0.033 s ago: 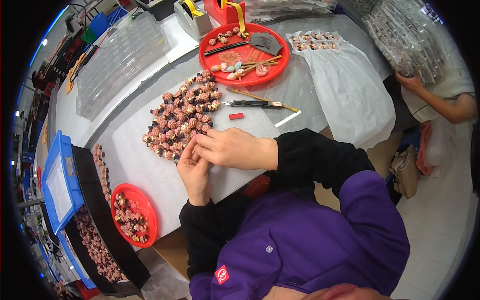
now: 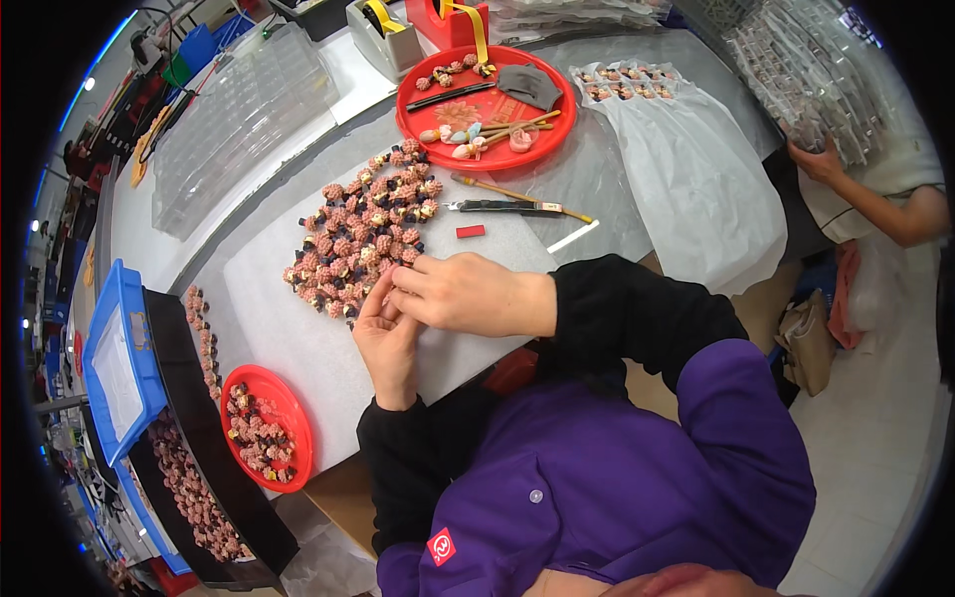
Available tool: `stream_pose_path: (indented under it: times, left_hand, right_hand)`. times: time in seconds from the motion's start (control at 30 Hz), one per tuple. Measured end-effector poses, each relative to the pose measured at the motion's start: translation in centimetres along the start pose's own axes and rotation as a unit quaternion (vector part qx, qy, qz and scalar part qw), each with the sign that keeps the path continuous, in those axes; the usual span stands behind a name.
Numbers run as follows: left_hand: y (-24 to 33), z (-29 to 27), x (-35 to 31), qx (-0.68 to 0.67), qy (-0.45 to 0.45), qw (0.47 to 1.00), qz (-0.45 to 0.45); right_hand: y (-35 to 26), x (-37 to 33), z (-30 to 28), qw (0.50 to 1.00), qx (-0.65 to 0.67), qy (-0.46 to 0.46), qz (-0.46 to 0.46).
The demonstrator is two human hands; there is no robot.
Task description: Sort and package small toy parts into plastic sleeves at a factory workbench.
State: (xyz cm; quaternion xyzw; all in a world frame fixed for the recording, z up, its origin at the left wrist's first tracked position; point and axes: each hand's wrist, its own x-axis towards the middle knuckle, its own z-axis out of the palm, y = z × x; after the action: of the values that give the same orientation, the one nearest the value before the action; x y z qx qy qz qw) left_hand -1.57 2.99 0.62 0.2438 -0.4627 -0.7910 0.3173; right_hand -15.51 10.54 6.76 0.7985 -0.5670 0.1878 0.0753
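My left hand [image 2: 390, 356] and my right hand [image 2: 470, 295] meet over the white sheet [image 2: 373, 373], fingertips pinched together. Whatever sits between the fingers is too small and too covered to name. Just beyond the fingertips spreads a heap of small pink, knobbly pieces [image 2: 350, 239] with dark and cream parts. A small red block [image 2: 471, 232] lies beyond my right hand. Farther off are a black-handled craft knife [image 2: 502, 206] and a thin wooden stick [image 2: 567, 211], which cross each other.
A red plate [image 2: 303, 438] and a black bin [image 2: 269, 532] at left hold more pink pieces. Beyond the heap stands a red tray [image 2: 413, 129] with sticks and a grey cloth [image 2: 529, 88]. Tape dispensers [image 2: 388, 45] stand behind. At right, another person's hand [image 2: 821, 164] touches stacked clear packs [image 2: 796, 85].
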Motion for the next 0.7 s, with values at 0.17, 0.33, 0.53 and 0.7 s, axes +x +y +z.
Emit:
stream_pose_path:
  times: [0.17, 0.33, 0.53, 0.7]
  left_hand:
    - [1.0, 1.6, -0.4, 0.029, -0.043, 0.998, 0.041]
    - [1.2, 1.5, -0.7, 0.059, -0.052, 0.996, 0.044]
    - [0.8, 0.8, -0.1, 0.087, -0.043, 0.994, 0.051]
    - [0.6, 0.9, 0.3, 0.104, 0.002, 0.993, 0.058]
  right_hand:
    - [6.9, -2.3, -5.0, 0.997, -0.059, 0.047, 0.012]
    - [22.4, -12.5, -12.8, 0.966, -0.151, 0.049, 0.205]
    - [33.5, -25.1, -16.3, 0.883, -0.186, -0.067, 0.425]
    - [35.9, -28.1, -15.2, 0.875, -0.134, -0.134, 0.446]
